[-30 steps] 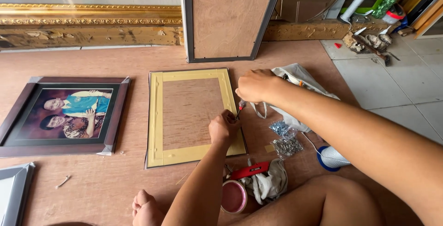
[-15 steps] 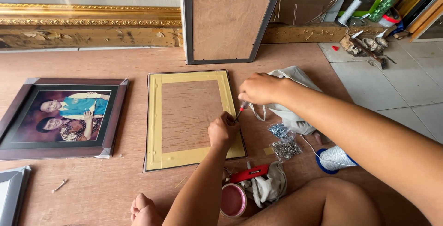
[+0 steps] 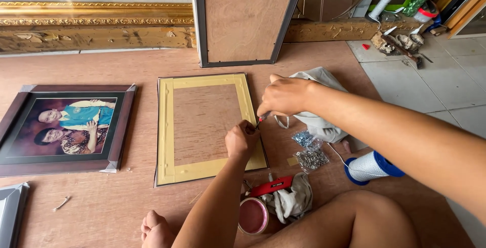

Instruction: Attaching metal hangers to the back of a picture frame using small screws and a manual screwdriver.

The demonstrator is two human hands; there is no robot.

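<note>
A picture frame lying face down on the brown wooden floor, its plywood backing board bordered all round by yellowish tape [image 3: 207,126], is under work at its right edge, where the left hand [image 3: 242,139] is closed with fingertips pinched against the rim and the right hand [image 3: 284,95] is closed around a small red-handled tool [image 3: 261,121] whose tip meets the same spot. The board is seated and the tape looks complete; whether fixings are set along that edge cannot be told. A pile of small metal fasteners [image 3: 310,153], a spool of white string on a blue reel [image 3: 370,166] and a finished dark-framed photograph [image 3: 66,129] lie alongside.
</note>
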